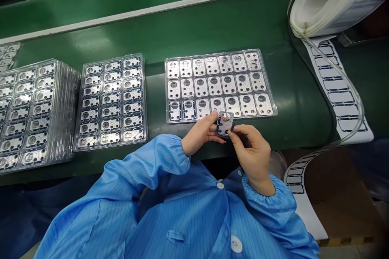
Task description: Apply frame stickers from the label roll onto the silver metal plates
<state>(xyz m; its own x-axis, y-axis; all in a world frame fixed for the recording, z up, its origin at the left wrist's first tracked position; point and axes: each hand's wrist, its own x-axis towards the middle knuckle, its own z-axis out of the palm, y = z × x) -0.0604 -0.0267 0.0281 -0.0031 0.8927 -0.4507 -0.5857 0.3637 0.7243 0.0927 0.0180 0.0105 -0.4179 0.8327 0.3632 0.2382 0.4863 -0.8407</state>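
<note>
A small silvery metal plate point(226, 118) with round dark holes is held in front of my chest, just over the near edge of a clear plastic tray. My left hand point(201, 132) grips the plate between thumb and fingers from its left side. A thin dark blue frame-shaped sticker point(219, 126) lies along part of the plate's border. At the lower right corner, my right hand point(253, 150) pinches the sticker's edge with thumb and forefinger. In the tray point(271, 85) sit rows of similar plates; two at its near left corner have dark blue borders.
Left on the green bench point(158, 85) lies another tray of blue-bordered plates point(111, 99), beside a tall stack of filled trays point(62, 109). At right, a large white roll point(328, 0) stands above a strip of dark frame stickers point(340, 97) that hangs past the bench edge.
</note>
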